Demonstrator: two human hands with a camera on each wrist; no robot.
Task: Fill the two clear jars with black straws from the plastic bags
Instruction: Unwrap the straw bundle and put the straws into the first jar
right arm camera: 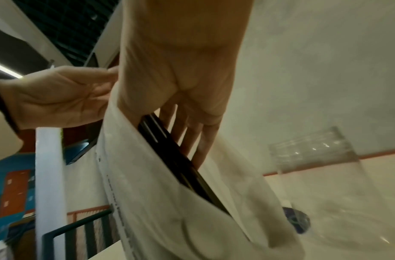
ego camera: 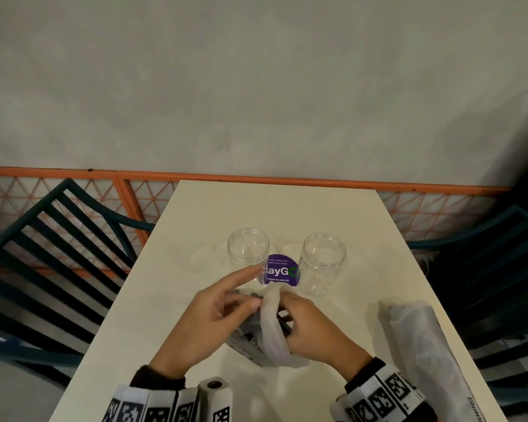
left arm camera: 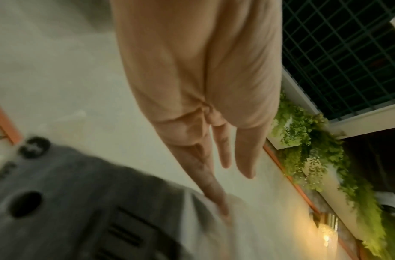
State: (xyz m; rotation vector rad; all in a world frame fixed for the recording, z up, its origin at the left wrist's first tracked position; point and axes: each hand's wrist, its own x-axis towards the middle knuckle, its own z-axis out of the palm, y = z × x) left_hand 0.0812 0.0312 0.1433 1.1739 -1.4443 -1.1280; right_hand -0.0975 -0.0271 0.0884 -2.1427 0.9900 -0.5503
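- Surface: a cream table (ego camera: pixel 214 208) set against a grey wall with an orange rail; dark slatted chairs stand on either side.
- Jars: two clear jars, the left jar (ego camera: pixel 248 254) and the right jar (ego camera: pixel 324 263), stand upright and open-mouthed past your hands, both with no straws in them. A purple round sticker (ego camera: pixel 282 271) lies on the table between them.
- Bag in work: a white plastic bag (ego camera: pixel 272 333) of black straws (right arm camera: pixel 169 154) is held up between your hands, its mouth towards the jars.
- Right hand (ego camera: pixel 311 327): fingers inside the bag mouth, lying along the straws. Whether they have closed round the bundle, I cannot tell.
- Left hand (ego camera: pixel 214 315): thumb and one finger pinch the bag edge; the other fingers are straight, reaching close to the left jar.
- Second bag (ego camera: pixel 421 348): lies unopened on the table to your right, near the edge.
- Risk: your outstretched left fingers may knock the left jar; it looks light and would tip easily.
- Risk: a loose hold on smooth straws lets some slide out and scatter or roll.
- Risk: thin film may drag out with the straws if your pinch slips.
- Risk: your right forearm could brush the second bag off the table.
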